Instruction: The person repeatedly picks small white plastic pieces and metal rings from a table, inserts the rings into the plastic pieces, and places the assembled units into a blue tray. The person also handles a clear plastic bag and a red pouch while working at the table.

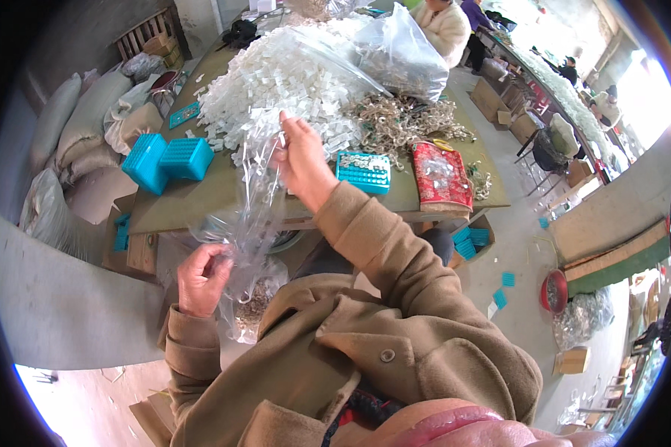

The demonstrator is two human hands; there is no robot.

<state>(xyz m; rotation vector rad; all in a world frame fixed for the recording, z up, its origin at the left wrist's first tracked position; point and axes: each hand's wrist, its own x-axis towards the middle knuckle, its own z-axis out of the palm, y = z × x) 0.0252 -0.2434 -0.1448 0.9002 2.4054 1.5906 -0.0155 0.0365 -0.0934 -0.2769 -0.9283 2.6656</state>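
Note:
A long, crumpled clear plastic bag (259,186) stretches between my hands at the table's front edge. My left hand (203,280), low and to the left, pinches the bag's lower part. Higher up, my right hand (304,158) is at the bag's upper end, its fingers closed around the plastic beside the pile. That heap of small whitish translucent pieces (294,74) spreads over the table behind it. Just right of my right hand sits a turquoise tray with holes (364,180), some small metallic parts lying on it. Below my left hand hangs another clear bag with brownish contents (252,307).
Two turquoise perforated blocks (186,158) stand at the table's left. A tangle of small metal-looking parts (406,123) and a red patterned pouch (441,186) lie to the right. Full sacks (93,119) lean at the left wall. Other people (441,33) sit farther back.

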